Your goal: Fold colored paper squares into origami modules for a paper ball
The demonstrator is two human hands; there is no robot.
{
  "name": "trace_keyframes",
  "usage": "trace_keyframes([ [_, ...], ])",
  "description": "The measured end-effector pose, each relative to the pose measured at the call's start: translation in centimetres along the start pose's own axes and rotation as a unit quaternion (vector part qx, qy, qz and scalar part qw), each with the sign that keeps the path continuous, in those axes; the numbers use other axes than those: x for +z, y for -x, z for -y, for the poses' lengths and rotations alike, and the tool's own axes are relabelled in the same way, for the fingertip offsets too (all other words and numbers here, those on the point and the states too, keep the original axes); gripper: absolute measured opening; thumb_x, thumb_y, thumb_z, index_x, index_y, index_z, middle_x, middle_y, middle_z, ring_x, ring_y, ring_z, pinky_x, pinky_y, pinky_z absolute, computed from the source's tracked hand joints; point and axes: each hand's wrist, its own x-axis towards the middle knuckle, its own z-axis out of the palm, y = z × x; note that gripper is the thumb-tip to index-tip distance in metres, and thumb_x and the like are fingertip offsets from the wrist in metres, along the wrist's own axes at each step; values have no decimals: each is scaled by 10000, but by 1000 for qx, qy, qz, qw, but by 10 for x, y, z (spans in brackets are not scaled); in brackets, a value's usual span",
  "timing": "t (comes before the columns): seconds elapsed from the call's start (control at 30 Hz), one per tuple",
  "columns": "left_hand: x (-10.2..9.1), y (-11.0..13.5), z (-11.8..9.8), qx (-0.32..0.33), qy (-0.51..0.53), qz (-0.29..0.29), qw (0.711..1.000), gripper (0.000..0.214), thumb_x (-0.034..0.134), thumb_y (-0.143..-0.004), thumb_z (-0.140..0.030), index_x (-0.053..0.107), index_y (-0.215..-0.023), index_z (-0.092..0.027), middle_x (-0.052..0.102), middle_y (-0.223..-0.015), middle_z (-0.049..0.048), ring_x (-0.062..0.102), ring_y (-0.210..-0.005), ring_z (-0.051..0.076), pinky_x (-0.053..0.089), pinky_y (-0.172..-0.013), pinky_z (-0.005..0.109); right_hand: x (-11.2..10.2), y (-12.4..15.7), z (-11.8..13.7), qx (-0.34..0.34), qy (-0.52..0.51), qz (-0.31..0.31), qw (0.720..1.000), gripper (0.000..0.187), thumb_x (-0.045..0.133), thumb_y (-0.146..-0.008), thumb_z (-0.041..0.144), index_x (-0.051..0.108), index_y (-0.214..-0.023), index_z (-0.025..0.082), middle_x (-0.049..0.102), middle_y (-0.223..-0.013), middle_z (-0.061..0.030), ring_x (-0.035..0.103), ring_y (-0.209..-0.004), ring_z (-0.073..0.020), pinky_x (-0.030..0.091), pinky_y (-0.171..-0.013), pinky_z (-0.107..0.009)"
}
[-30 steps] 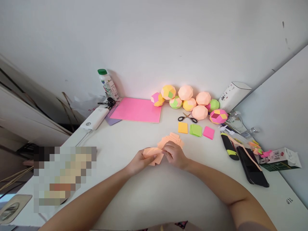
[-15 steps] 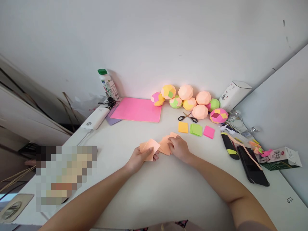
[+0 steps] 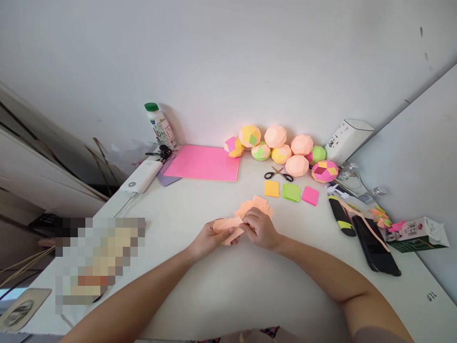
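My left hand (image 3: 210,239) is closed on several peach paper squares (image 3: 227,224), its thumb pressed on top. My right hand (image 3: 260,229) pinches the right edge of the peach paper, its fingers close to the left hand's. Just behind the right hand, a fanned pile of peach sticky notes (image 3: 255,205) lies on the table, partly covered by that hand. Beyond it are a yellow note stack (image 3: 272,188), a green note stack (image 3: 291,192) and a pink note stack (image 3: 310,196). Black-handled scissors (image 3: 278,175) lie opened behind them.
Several faceted paper balls (image 3: 275,137) line the wall, beside a pink sheet (image 3: 202,163). A green-capped bottle (image 3: 160,125) and white power bank (image 3: 142,176) stand at left. At right are a phone (image 3: 376,245), a box cutter (image 3: 342,216) and a milk carton (image 3: 417,235).
My right hand has moved from the peach pile toward me and the left hand, and now pinches paper there. The pile lies more spread out behind it.
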Motion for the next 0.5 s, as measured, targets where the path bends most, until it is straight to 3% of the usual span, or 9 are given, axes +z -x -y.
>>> trace_keyframes([
  [0.27, -3, -2, 4, -18, 93, -37, 995, 363, 578, -841, -459, 664, -871, -108, 693, -796, 97, 642, -686, 195, 525, -700, 344, -5, -2, -19, 59, 52, -78, 994, 261, 419, -921, 210, 436, -660, 212, 499, -636, -19, 480, -663, -163, 422, -605, -285],
  [0.4, -6, -4, 10, -18, 132, -58, 989, 346, 624, -817, -435, 618, -967, -123, 702, -838, 96, 654, -665, 197, 537, -666, 354, -4, 0, -34, 152, 176, 1, 973, 203, 484, -873, 157, 505, -677, 205, 539, -634, -27, 497, -700, -188, 403, -578, -285],
  [0.5, -7, -6, 14, -14, 131, -54, 990, 338, 638, -808, -430, 617, -946, -122, 706, -885, 111, 656, -664, 192, 539, -664, 350, -6, 0, -39, 176, 248, 53, 951, 61, 574, -816, 136, 581, -793, 192, 592, -747, -63, 503, -779, -227, 403, -572, -300],
])
